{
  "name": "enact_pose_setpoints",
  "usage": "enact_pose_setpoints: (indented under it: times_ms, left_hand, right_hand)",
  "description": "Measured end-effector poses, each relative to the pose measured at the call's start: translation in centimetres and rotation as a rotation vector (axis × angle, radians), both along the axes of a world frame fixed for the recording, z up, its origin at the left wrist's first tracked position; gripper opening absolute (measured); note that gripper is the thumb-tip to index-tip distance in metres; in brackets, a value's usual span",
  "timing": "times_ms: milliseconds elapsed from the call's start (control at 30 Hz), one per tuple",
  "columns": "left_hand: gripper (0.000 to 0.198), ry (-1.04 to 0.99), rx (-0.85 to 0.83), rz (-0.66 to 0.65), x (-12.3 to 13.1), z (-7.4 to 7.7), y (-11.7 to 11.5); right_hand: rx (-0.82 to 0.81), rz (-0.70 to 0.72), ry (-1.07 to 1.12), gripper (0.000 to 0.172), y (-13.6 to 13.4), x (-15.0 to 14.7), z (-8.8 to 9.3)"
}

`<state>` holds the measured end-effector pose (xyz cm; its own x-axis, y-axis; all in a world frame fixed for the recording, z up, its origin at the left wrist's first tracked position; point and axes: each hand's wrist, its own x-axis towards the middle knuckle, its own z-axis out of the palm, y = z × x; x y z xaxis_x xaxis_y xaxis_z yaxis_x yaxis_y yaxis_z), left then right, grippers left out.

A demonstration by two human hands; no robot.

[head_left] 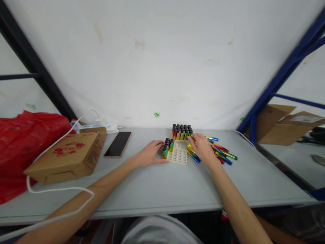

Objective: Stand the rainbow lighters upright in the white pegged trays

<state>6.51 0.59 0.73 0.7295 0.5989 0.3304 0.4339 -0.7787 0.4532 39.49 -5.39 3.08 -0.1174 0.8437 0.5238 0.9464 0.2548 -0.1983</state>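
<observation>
A white tray (178,156) with rows of round holes lies on the table, with several metallic green-and-yellow lighters (166,151) standing upright in its left side. My left hand (151,153) curves around that side, thumb at the front corner and fingers beside the lighters, holding the tray. Just right of the tray, my right hand (200,145) is over loose lighters (193,156), its fingers loosely bent and slightly apart. No lighter can be made out between them, and the palm side is hidden. More coloured lighters (224,156) are scattered to its right.
Behind the tray, near the wall, stands a full block of upright lighters (182,133). A phone (118,144), a brown cardboard box (68,156) and a red plastic bag (33,135) are on the left. A white cable (61,189) crosses there. Blue shelf posts (286,71) rise at right.
</observation>
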Motion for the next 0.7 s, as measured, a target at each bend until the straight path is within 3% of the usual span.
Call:
enact_pose_setpoints:
  times_ms: [100, 267, 467, 700]
  left_hand:
    - [0.081, 0.002, -0.007, 0.007, -0.1, 0.1, -0.1]
    - [0.084, 0.007, -0.015, 0.000, -0.1, 0.0, -0.1]
    - [0.083, -0.016, -0.004, -0.005, -0.2, -0.4, 0.1]
    - [0.083, 0.001, -0.006, 0.003, -0.3, -0.3, 0.0]
  right_hand:
    - [-0.013, -0.181, 0.054, 0.036, 0.9, 4.3, -0.7]
    - [-0.104, -0.399, 0.072, 0.050, 2.4, 8.6, -1.5]
    - [-0.353, -0.418, -0.044, 0.046, 3.8, 10.1, -1.3]
    - [-0.417, -0.377, -0.080, 0.039, 2.7, 10.8, -0.2]
